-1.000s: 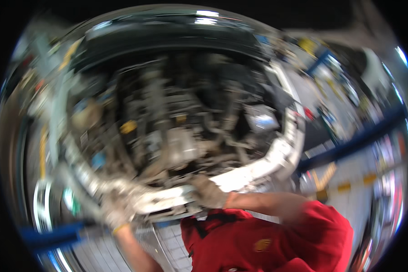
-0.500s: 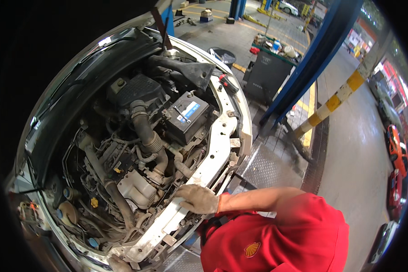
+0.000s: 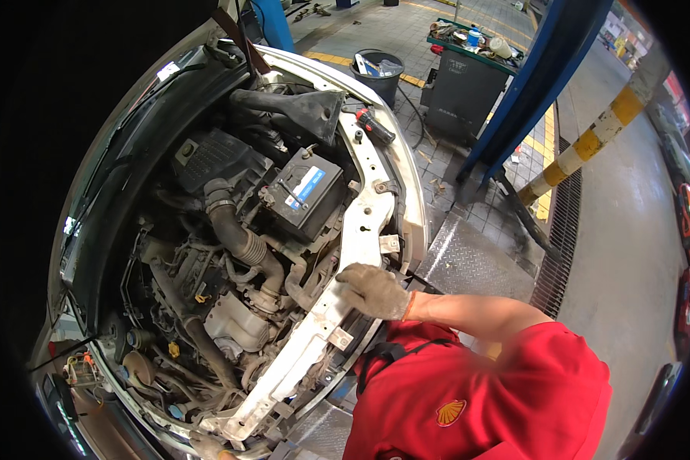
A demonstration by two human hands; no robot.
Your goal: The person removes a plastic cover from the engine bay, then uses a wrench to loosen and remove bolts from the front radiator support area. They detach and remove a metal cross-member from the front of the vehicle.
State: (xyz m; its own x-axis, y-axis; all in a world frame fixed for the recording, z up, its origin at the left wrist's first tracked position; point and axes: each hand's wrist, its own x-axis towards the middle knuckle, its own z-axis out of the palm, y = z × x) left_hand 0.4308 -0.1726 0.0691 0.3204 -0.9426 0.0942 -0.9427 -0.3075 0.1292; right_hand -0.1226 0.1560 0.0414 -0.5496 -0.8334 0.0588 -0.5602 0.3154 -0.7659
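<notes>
My gloved right hand point(image 3: 376, 291) rests on the white front crossbar point(image 3: 284, 376) of a car's engine bay, its fingers loosely bent over the bar and no tool seen in it. At the lower edge, my gloved left hand point(image 3: 209, 445) is at the far left end of the same bar; most of it is cut off, hiding its grip. Beyond the right hand sits a black battery point(image 3: 308, 195) with a blue and white label. A slim metal, wrench-like piece point(image 3: 292, 193) lies on top. A ribbed air intake hose point(image 3: 245, 244) runs beside the battery.
A red and black torch-like tool point(image 3: 376, 126) lies on the car's front edge. Behind stand a black bucket point(image 3: 379, 75) and a dark tool cart point(image 3: 461, 96) loaded with items. A blue lift post point(image 3: 540, 84) and a yellow-and-white pole point(image 3: 586, 146) rise at the right.
My right hand has slid along the crossbar toward the battery side, uncovering a small bracket. The view has shifted, bringing the bucket and cart lower in the picture.
</notes>
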